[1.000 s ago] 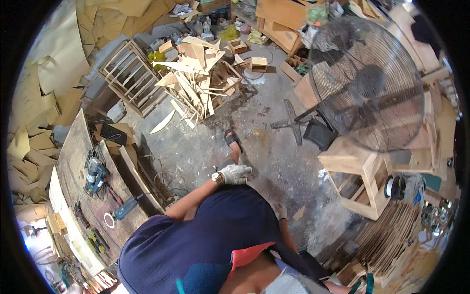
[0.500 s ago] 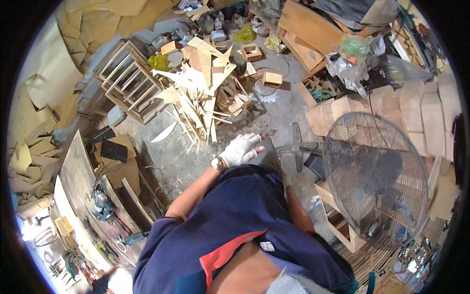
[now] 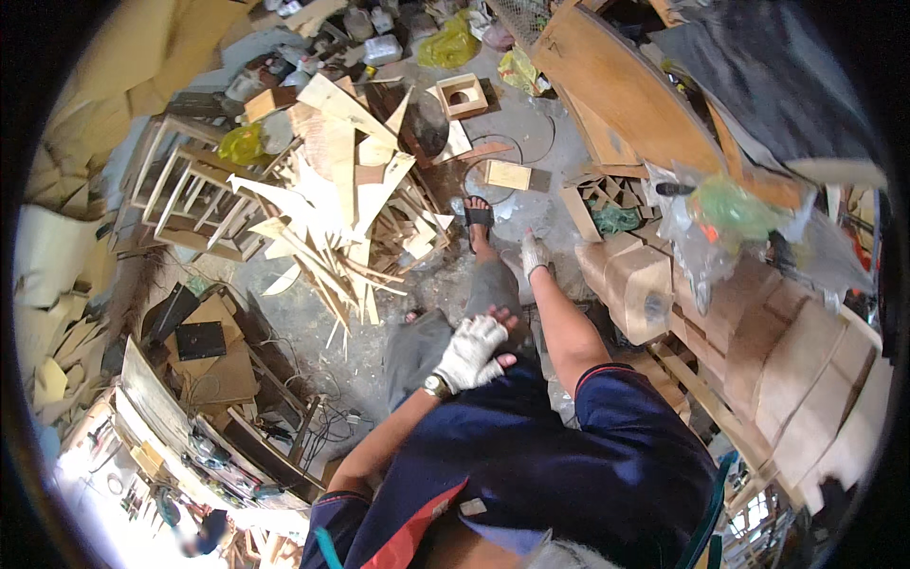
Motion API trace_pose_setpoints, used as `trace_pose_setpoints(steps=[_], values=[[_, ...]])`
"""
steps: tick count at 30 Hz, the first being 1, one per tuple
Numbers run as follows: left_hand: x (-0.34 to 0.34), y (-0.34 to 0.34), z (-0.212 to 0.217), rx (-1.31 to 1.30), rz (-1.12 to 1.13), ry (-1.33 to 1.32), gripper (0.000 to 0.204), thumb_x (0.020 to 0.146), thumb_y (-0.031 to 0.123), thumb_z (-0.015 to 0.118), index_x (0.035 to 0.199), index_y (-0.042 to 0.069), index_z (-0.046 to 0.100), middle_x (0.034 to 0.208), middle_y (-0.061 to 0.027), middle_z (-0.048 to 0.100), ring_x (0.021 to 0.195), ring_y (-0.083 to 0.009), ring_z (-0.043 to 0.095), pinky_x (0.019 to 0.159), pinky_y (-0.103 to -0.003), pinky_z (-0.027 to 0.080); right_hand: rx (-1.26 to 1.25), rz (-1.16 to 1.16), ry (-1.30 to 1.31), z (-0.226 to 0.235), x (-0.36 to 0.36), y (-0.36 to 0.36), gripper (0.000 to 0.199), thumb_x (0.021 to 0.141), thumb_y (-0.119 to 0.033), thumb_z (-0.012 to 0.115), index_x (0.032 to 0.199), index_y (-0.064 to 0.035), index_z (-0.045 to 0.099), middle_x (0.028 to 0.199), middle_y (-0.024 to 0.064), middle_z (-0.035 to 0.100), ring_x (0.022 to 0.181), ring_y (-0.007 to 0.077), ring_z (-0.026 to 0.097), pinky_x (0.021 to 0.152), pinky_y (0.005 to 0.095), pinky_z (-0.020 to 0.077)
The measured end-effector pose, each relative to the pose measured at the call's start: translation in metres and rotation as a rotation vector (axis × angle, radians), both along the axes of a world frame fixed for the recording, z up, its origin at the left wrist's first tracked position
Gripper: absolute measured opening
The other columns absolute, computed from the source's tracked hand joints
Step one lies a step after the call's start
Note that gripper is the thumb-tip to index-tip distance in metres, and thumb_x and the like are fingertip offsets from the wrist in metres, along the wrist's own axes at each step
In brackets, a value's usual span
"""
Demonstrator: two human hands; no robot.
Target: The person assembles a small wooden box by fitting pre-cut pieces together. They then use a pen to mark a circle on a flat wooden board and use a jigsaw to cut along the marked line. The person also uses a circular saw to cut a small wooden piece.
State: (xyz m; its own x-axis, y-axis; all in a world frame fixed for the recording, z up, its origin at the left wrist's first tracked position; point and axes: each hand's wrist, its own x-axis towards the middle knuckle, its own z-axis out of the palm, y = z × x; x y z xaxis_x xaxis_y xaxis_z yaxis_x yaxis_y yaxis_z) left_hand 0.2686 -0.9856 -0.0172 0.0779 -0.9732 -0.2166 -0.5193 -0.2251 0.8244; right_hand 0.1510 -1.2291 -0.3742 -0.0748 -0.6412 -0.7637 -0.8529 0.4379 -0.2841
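The heap of splintered plywood offcuts [image 3: 332,218] spreads across the upper-left of the frame just beside the sandalled foot [image 3: 479,220], so a step could catch a sharp strip and trip the person. At centre the gloved left hand [image 3: 471,353] rests open-fingered on the grey trouser knee [image 3: 493,294], gripping nothing. The gloved right hand [image 3: 534,254], just right of centre, reaches toward the rounded wooden block [image 3: 633,284] close beside it, its grip too small to tell.

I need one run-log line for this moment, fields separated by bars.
left hand: gloved, resting on thigh | right hand: gloved, lowered beside knee, holding nothing visible | nearby: rounded wooden block, scrap wood pile
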Motion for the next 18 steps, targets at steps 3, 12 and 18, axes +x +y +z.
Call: trace_pose_setpoints(steps=[3, 12, 18], values=[[-0.017, -0.037, -0.057, 0.125, -0.266, 0.111, 0.068, 0.099, 0.059, 0.061, 0.147, 0.011, 0.060, 0.153, -0.0180, 0.055, 0.152, -0.0413, 0.042, 0.121, -0.058, 0.034, 0.052, -0.168, -0.051, -0.063, 0.028, -0.037, 0.084, 0.097, -0.077, 0.055, 0.137, -0.0037, 0.065, 0.090, 0.0114, 0.071, 0.086, 0.0349, 0.070, 0.082, 0.0505, 0.0561], [-0.044, -0.055, -0.168, -0.114, -0.260, 0.315, 0.064, 0.087, 0.044, 0.066, 0.139, 0.006, 0.064, 0.151, -0.0151, 0.060, 0.150, -0.0340, 0.048, 0.127, -0.056, 0.030, 0.323, -0.820, -0.083, -0.219, 0.135, -0.132, 0.089, 0.092, -0.088, 0.050, 0.150, -0.0215, 0.057, 0.148, 0.0161, 0.062, 0.131, 0.0405, 0.057, 0.095, 0.0718, 0.0449], [-0.052, -0.047, -0.171, -0.081, -0.251, 0.391, 0.061, 0.091, 0.038, 0.056, 0.141, 0.004, 0.064, 0.155, -0.0171, 0.059, 0.152, -0.0342, 0.048, 0.128, -0.054, 0.028, 0.402, -1.015, -0.382, -0.328, 0.153, -0.153, 0.081, 0.094, -0.084, 0.044, 0.149, -0.0275, 0.059, 0.146, 0.0056, 0.068, 0.131, 0.0419, 0.062, 0.104, 0.0786, 0.0384]])
